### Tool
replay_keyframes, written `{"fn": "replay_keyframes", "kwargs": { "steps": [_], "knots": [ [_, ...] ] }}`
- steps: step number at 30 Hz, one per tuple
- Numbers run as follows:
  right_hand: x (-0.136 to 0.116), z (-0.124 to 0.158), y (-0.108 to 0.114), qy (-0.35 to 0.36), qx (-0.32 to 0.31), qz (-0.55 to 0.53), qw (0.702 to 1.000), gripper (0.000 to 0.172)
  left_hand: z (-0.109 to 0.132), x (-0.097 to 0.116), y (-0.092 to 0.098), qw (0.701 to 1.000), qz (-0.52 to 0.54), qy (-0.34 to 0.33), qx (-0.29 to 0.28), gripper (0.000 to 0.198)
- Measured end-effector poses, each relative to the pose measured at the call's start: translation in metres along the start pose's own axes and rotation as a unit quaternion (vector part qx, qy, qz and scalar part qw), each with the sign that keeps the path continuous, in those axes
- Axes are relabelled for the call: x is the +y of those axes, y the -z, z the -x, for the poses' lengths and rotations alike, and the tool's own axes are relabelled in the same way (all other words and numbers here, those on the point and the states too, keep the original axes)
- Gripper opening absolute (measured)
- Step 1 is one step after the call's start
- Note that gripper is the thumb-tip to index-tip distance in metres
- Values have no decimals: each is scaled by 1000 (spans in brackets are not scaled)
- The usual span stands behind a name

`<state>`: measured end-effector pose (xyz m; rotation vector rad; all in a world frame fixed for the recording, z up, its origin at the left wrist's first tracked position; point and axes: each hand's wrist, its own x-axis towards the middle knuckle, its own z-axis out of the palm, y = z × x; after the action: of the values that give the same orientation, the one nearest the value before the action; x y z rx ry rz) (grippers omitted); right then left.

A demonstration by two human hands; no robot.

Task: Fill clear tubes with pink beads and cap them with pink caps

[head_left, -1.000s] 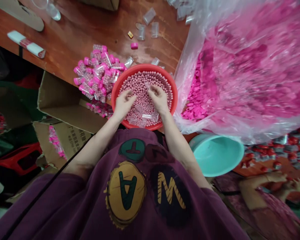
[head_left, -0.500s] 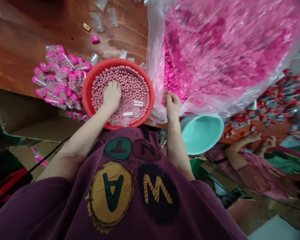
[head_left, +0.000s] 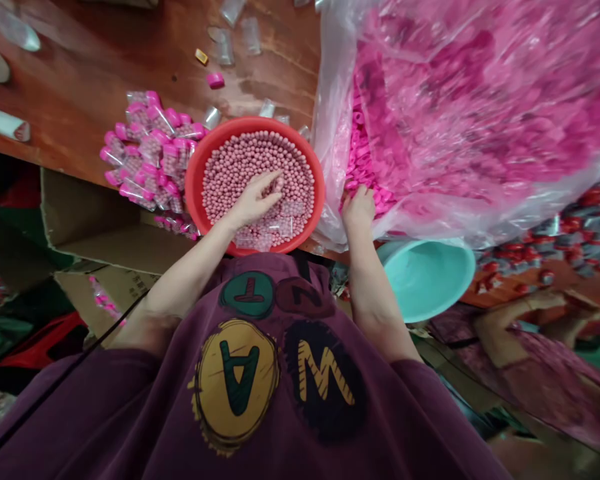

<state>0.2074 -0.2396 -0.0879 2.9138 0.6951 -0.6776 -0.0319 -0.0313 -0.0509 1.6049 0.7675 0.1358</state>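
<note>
My left hand is over the red basin, its thumb and index finger apart above the pink beads. Something small and glossy shows near those fingertips, too unclear to name. Clear containers rest on the beads close by. At the edge of a plastic bag, my right hand has its fingers curled at the bright pink caps; its fingertips are partly hidden, and I cannot make out what they hold. Left of the basin lies a pile of bead-filled containers with pink caps.
A turquoise basin sits right of my right forearm. Empty clear containers, one pink cap and a small yellow piece lie behind the red basin. An open cardboard box stands at left. Another person's arms show at right.
My left hand has come up from the beads and moved right, its thumb and index finger spreading. My right hand has reached further into the pink caps. The whole view has shifted.
</note>
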Motion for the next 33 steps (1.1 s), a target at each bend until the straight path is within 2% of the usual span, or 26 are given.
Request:
{"fn": "replay_keyframes", "kwargs": {
  "steps": [2, 5, 8, 12, 14, 16, 19, 21, 23, 25, 26, 30, 33],
  "knots": [
    [4, 4, 4, 47, -24, 15, 999, 50, 12, 12, 4, 992, 122, 25, -26, 56],
    [5, 0, 10, 81, -65, 55, 993, 51, 25, 27, 3, 960, 264, 83, -43, 53],
    [2, -11, 16, 86, -89, 85, 989, 52, 31, 39, 1, 936, 328, 122, -49, 48],
    [0, -21, 26, 130, -91, 130, 979, 48, 33, 50, 3, 924, 351, 140, -49, 40],
    [0, -22, 32, 142, -69, 122, 980, 41, 34, 52, 6, 920, 362, 144, -48, 39],
    [-2, -21, 39, 124, -18, 78, 989, 38, 35, 52, 8, 914, 377, 142, -54, 41],
    [-12, -11, 48, 90, 68, -80, 990, 37, 34, 50, 7, 911, 382, 139, -66, 41],
    [-25, 1, 50, 120, 69, -243, 960, 41, 33, 48, 4, 912, 381, 139, -69, 40],
    [-43, 16, 49, 182, 19, -393, 901, 50, 31, 48, 1, 909, 386, 141, -68, 40],
    [-63, 31, 47, 224, -32, -480, 847, 60, 31, 47, -2, 908, 387, 148, -62, 38],
    [-73, 38, 45, 230, -45, -501, 833, 63, 31, 47, -3, 910, 383, 152, -55, 37],
    [-102, 53, 37, 220, -69, -529, 817, 64, 35, 43, -3, 914, 372, 161, -12, 38],
    [-108, 57, 30, 223, -80, -544, 805, 65, 35, 38, -4, 917, 370, 146, 20, 38]
  ]
}}
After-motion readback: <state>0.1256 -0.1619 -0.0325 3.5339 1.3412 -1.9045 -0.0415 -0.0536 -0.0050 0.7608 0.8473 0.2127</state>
